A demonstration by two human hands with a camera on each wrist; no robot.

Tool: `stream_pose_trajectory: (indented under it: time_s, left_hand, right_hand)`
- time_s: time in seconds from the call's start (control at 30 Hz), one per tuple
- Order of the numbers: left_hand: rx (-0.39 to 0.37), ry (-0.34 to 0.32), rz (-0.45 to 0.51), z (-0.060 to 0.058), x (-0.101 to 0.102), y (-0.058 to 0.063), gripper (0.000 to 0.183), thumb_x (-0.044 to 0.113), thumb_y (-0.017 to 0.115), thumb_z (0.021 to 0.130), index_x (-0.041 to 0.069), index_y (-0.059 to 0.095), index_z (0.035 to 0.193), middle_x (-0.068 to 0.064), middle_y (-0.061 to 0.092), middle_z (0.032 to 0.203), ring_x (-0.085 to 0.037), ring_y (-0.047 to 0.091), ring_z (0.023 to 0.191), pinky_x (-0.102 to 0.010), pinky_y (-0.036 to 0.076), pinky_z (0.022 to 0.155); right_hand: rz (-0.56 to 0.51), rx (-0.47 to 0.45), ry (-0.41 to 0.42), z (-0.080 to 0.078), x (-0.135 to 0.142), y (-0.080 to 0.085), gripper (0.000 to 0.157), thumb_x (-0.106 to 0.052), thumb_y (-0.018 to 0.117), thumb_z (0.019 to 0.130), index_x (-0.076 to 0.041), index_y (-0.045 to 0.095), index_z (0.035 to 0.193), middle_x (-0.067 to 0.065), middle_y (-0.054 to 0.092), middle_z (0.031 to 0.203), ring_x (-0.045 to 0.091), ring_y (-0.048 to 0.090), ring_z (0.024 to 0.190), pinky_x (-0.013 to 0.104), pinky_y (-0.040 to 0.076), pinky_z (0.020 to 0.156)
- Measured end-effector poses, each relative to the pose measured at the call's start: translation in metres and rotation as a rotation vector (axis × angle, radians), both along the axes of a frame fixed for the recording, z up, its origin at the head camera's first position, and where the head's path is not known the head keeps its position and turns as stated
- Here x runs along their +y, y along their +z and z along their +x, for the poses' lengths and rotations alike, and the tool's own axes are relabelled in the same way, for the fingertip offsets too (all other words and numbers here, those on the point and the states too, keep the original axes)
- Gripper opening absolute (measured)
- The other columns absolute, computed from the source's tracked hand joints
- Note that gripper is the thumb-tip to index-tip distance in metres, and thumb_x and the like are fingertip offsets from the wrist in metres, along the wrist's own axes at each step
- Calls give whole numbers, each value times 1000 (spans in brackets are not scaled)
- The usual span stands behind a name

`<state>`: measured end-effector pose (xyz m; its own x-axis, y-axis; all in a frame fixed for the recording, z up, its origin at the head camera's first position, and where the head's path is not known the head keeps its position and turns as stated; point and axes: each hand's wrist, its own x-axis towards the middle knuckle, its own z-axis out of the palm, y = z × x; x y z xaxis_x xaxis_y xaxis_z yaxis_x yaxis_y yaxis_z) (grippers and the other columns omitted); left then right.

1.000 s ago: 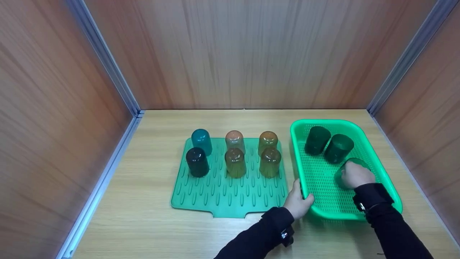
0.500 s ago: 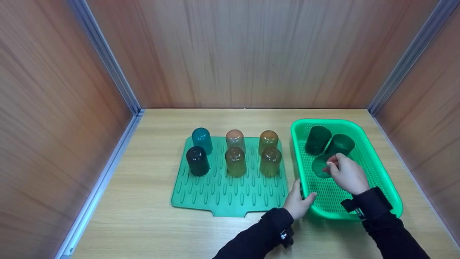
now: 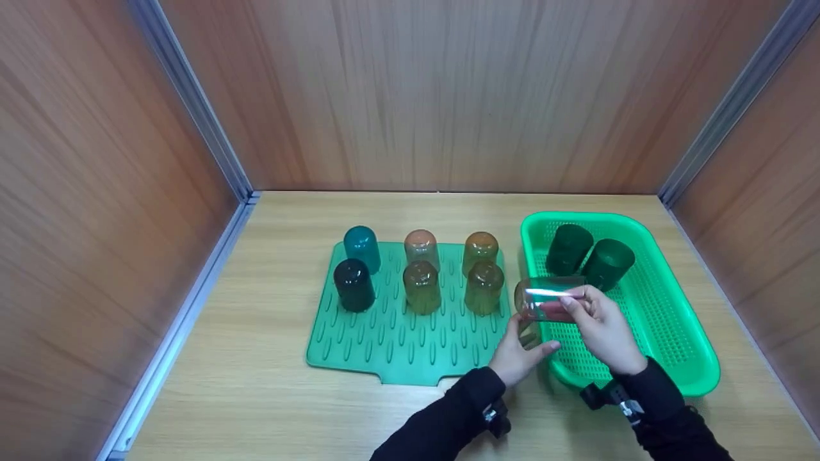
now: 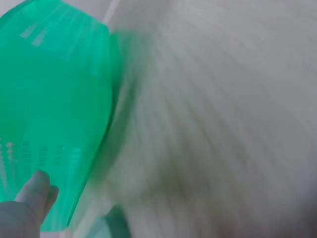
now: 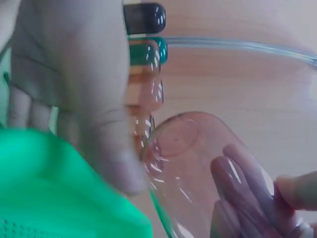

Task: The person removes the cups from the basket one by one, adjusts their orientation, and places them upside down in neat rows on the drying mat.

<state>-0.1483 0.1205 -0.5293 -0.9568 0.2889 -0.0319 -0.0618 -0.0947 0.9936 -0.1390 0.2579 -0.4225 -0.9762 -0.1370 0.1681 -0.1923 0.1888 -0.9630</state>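
My right hand [image 3: 596,323] grips a clear pinkish cup [image 3: 546,299] lying on its side in the air, just above the left rim of the green basket [image 3: 672,307]. In the right wrist view the cup [image 5: 198,163] fills the lower middle, with my fingers [image 5: 242,183] showing through its wall and my thumb [image 5: 99,114] on its near side. My left hand [image 3: 520,346] hovers open just below and left of the cup, off the basket rim. The left wrist view is blurred; it shows the basket [image 4: 49,99] and one fingertip [image 4: 34,191].
Two dark green cups [image 3: 567,248] [image 3: 608,262] lie at the basket's far end. A green ribbed mat [image 3: 397,346] to the left bears several upturned cups: teal [image 3: 362,246], dark [image 3: 352,285], pinkish [image 3: 421,246] and amber [image 3: 483,287]. Wooden walls enclose three sides.
My right hand took a cup from the basket floor, lifted it and carried it left over the basket's rim. My left hand let go of the rim and rose toward the cup.
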Motion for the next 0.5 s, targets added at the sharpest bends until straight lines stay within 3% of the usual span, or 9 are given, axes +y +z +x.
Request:
stream_pose_trajectory:
  time_s: [0.2, 0.3, 0.5]
  left_hand:
    - [-89, 3, 292, -6, -26, 14, 81, 35, 68, 77, 10, 21, 138, -12, 36, 134, -27, 51, 106, -36, 45, 82]
    - [-121, 16, 398, -8, -36, 23, 77, 36, 63, 81, 10, 20, 139, -13, 36, 133, -25, 54, 101, -39, 46, 80]
    - [-94, 40, 354, -9, -48, 28, 56, 32, 56, 87, 12, 31, 132, -10, 46, 117, -22, 55, 96, -37, 48, 75]
  right_hand:
    - [-58, -36, -5, 9, -13, -9, 25, -13, 49, 91, 10, 49, 100, 19, 64, 90, 28, 62, 84, 29, 47, 76]
    - [-70, -41, 17, 12, -21, -15, 24, -14, 50, 91, 9, 50, 99, 18, 65, 89, 28, 62, 83, 30, 48, 74]
    - [-96, -3, -13, 15, -40, -30, 16, -7, 50, 90, 7, 53, 96, 17, 64, 84, 26, 62, 80, 29, 49, 70]
